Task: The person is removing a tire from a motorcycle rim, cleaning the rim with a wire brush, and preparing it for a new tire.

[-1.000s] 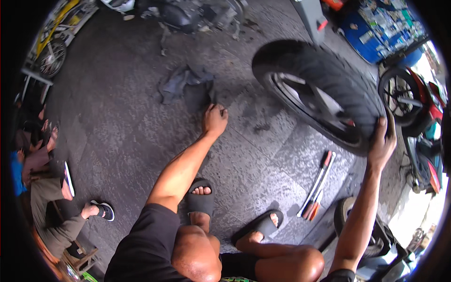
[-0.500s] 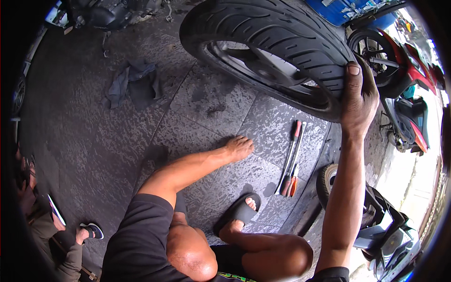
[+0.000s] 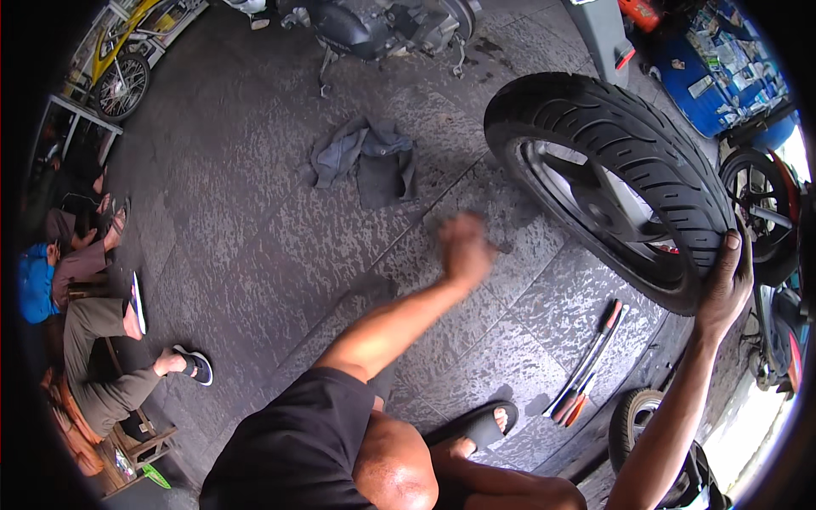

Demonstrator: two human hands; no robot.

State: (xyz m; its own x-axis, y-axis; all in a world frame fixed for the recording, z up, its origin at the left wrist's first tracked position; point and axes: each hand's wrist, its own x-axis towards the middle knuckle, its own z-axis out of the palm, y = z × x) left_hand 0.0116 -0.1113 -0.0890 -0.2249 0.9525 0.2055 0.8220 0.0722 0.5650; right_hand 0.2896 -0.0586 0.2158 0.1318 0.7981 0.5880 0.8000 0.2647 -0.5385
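My right hand [image 3: 725, 280] grips the tread of a motorcycle wheel [image 3: 605, 123], its thumb on the black tire, which is held tilted at the upper right. My left hand [image 3: 466, 242] is motion-blurred over the floor left of the wheel; whether it holds anything cannot be made out. A crumpled grey cloth [image 3: 382, 161] lies above it on the tiles [image 3: 255, 229]. Below the wheel lie long metal tire levers [image 3: 586, 357] and red-handled hand tools [image 3: 574, 401].
Several people [image 3: 93, 340] sit along the left edge, their feet toward me. A yellow motorcycle [image 3: 119, 81] stands behind them. An engine [image 3: 365, 34] is at the back. A blue drum [image 3: 693, 85] and a red motorcycle [image 3: 765, 204] are at the right; another tire [image 3: 629, 416] is at the lower right.
My left hand has moved right from beside the cloth. The wheel in my right hand shifts slightly. My head view has swung, moving the whole scene in the picture.
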